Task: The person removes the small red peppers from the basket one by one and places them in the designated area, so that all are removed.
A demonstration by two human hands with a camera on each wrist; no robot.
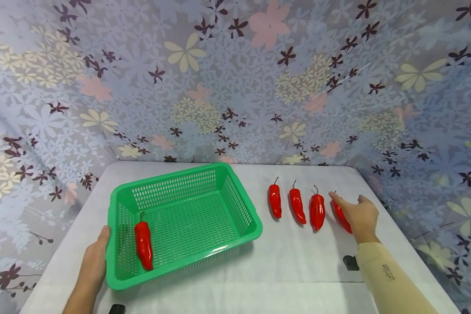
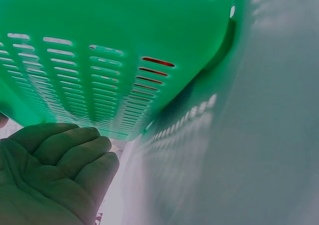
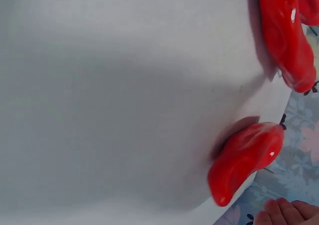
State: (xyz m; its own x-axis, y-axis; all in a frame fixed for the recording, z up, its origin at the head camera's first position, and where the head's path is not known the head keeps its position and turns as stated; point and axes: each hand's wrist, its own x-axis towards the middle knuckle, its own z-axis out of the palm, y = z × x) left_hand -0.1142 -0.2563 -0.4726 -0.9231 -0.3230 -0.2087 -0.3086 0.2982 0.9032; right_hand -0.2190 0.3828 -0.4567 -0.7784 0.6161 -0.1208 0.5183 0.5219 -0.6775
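Observation:
A green plastic basket [image 1: 192, 253] with slotted walls stands on the left of the table, holding one red chili pepper [image 1: 143, 245]. My left hand [image 1: 93, 257] is at the basket's left side, its thumb by the rim. In the left wrist view the fingers [image 2: 82, 150] reach along the slotted outer wall, loosely extended. At the right, my right hand [image 1: 362, 216] hovers beside the rightmost red chili pepper [image 1: 339, 215], partly covering it. From the right wrist, that pepper [image 3: 246, 157] lies on the table with the fingers [image 3: 286, 212] apart from it, near its stem end.
Three more red chili peppers, the left one [image 1: 274, 200], the middle one [image 1: 297, 205] and the right one [image 1: 317, 211], lie in a row between basket and right hand. A white cloth [image 1: 290, 266] covers the table. Floral curtains [image 1: 235, 87] hang behind and at both sides.

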